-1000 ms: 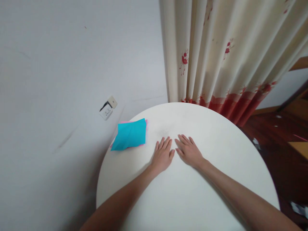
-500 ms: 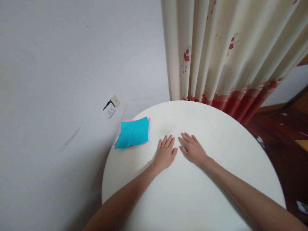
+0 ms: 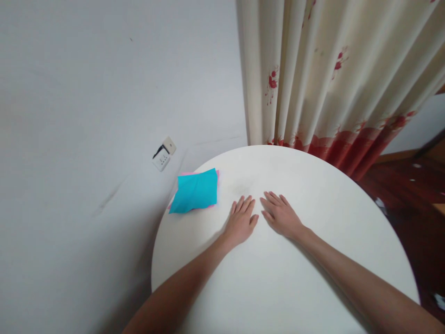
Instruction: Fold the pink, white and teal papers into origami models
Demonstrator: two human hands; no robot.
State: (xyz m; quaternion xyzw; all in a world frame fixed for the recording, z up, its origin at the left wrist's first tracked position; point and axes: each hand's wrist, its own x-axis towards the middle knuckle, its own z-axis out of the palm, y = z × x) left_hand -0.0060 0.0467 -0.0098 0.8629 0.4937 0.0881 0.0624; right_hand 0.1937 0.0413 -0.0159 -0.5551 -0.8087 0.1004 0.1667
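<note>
My left hand [image 3: 240, 221] lies flat on the round white table [image 3: 278, 287], fingers stretched out and holding nothing. Beside it, with a small gap between the thumbs, my right hand [image 3: 281, 214] also rests palm down, its fingers extended and nothing in them. Left of and beyond my left hand is a creased blue sheet [image 3: 197, 190], paper or thin cloth, I cannot tell which. Pink edges [image 3: 211, 206] of something underneath stick out around it. Neither hand touches this stack.
A pale wall [image 3: 86, 116] with a white socket [image 3: 162, 160] borders the table's left side. Behind the table hangs a cream curtain [image 3: 313, 69] with red flowers and a red hem. Dark reddish floor [image 3: 396, 185] with small white scraps shows at the right.
The whole view has shifted slightly, so everything sits a little further right in the picture. Both hands stay flat in the same place on the table.
</note>
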